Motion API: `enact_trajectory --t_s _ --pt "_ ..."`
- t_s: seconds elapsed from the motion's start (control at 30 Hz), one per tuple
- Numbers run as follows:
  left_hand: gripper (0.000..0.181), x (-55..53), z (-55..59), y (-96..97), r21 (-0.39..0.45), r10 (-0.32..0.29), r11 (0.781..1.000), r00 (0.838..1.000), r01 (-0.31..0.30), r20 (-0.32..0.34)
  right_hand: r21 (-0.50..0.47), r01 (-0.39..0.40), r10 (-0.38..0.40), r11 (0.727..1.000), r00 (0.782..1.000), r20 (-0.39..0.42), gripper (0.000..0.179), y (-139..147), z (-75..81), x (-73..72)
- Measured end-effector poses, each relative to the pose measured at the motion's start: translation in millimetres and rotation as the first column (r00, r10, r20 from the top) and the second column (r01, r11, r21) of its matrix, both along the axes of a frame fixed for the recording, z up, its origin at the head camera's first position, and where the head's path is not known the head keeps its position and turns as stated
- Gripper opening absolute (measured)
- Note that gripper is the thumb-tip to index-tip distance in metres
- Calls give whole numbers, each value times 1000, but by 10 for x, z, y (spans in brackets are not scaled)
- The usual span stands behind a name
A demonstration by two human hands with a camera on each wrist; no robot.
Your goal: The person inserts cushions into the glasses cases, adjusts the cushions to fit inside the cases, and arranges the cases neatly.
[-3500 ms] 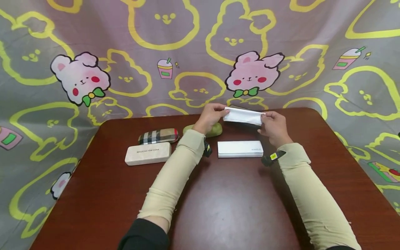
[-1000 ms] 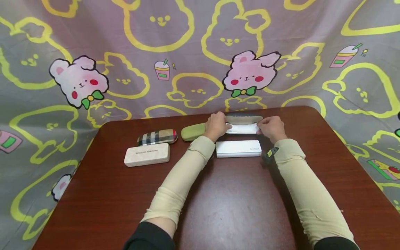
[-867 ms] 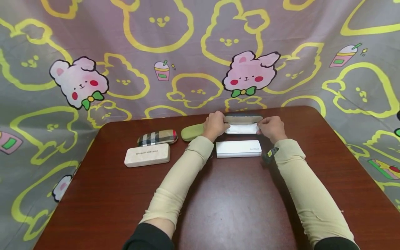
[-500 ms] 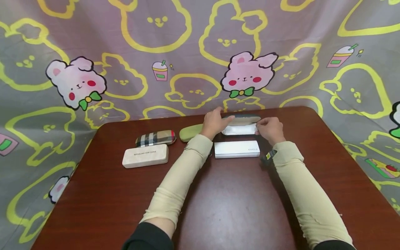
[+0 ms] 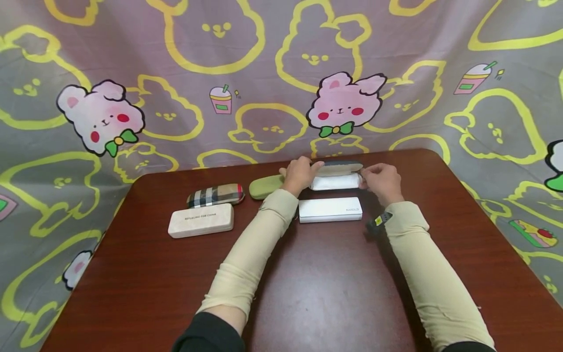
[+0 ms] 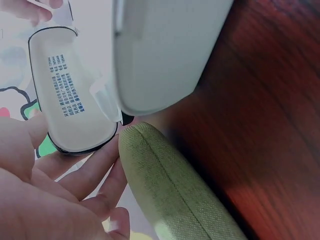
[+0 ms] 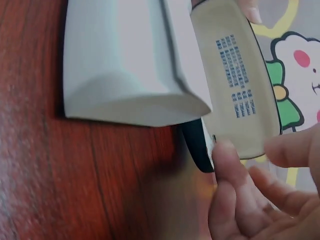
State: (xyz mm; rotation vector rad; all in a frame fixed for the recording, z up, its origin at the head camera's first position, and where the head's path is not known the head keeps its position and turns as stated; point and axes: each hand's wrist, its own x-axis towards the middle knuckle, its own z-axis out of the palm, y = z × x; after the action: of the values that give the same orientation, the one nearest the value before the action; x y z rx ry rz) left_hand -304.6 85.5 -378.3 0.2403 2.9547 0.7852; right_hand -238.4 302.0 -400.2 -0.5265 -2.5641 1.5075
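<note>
At the back of the table an eyeglass case stands with its lid (image 5: 339, 169) raised; blue print lines the pale inside of the lid (image 6: 67, 95). A folded white cloth (image 5: 335, 182) lies in its base. My left hand (image 5: 300, 175) is at the case's left end, fingers loosely extended by the lid's edge. In the left wrist view, those fingers (image 6: 82, 182) pass behind the lid. My right hand (image 5: 383, 183) is at the right end. Its fingertips (image 7: 227, 152) are at the corner of the case, with no cloth visible between them.
A white box-like case (image 5: 331, 209) lies just in front. Left of my left hand are a green case (image 5: 266, 187), a plaid case (image 5: 215, 195) and a cream case (image 5: 201, 220). A patterned curtain (image 5: 264, 73) hangs behind the table.
The white cloth, held up between both hands earlier, now lies in the opened case. My left hand has let go of the cloth and shifted to the lid's left end.
</note>
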Motion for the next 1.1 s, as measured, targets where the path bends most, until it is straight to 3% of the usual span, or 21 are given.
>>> enact_trajectory --t_s 0.1,0.27,0.43,0.57,0.63,0.77,0.87,0.97,1.1 --pt "49 3 3 -20 12 -5 1000 1000 5 8 17 1 -1 1000 1000 20 59 39 -4 -14" --pt "51 3 13 -40 34 -20 999 1000 19 17 -110 -128 137 986 987 78 84 71 14 -67" --pt "48 12 33 -67 68 -54 996 998 52 21 -176 -189 210 966 972 107 79 81 37 -104" --pt "55 -13 74 -162 91 -114 990 989 105 97 -201 -205 232 958 965 123 74 86 37 -129" --pt "62 -44 99 -224 100 -141 987 976 125 166 -231 -214 249 949 959 133 73 75 37 -141" --pt "75 -117 150 -305 102 -184 982 934 160 308 -277 -229 278 933 948 155 70 57 39 -146" --pt "76 -154 175 -311 106 -210 977 910 184 357 -292 -240 292 926 945 150 65 72 47 -141" --pt "75 -166 180 -294 122 -220 974 907 188 359 -299 -256 306 919 943 134 61 109 60 -124" --pt "70 -148 143 -256 105 -210 977 921 186 327 -286 -278 322 917 939 119 59 160 48 -97"
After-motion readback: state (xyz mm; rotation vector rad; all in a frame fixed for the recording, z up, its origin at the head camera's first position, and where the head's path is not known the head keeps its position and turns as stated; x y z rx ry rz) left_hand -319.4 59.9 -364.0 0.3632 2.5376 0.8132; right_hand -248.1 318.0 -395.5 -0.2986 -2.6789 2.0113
